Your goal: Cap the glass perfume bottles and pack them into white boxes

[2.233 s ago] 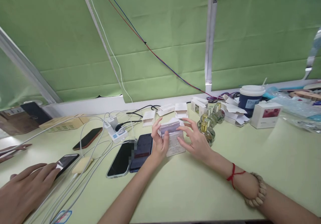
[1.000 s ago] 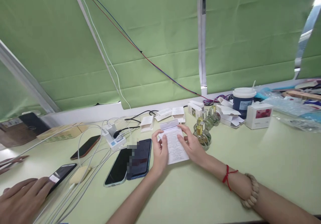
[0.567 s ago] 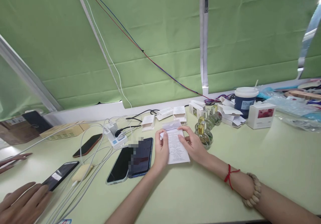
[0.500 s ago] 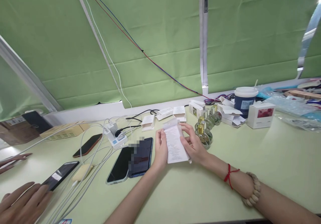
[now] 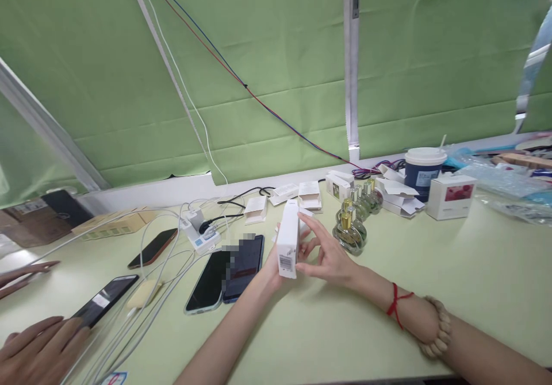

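A small white cardboard box (image 5: 288,233) is held up over the middle of the table, its narrow side and a barcoded end facing me. My left hand (image 5: 272,267) grips it from behind and below; most of those fingers are hidden by the box. My right hand (image 5: 330,253) holds the box's right side with thumb and fingertips. Just right of that hand stand several round glass bottles with gold caps (image 5: 350,233). Two phones lie left of my left hand, one black-screened (image 5: 209,281) and one blue-edged (image 5: 245,270).
Opened white boxes (image 5: 256,210) lie behind my hands. To the right are a lidded cup (image 5: 422,172), a white box with a red picture (image 5: 452,197) and plastic bags (image 5: 500,181). Cables run from a power strip (image 5: 200,238) at left. Another person's hand (image 5: 41,345) touches a phone (image 5: 107,299).
The box has turned in my hands: its broad printed face pointed at me before, and now its narrow side and barcoded end do. My left hand has gone behind it.
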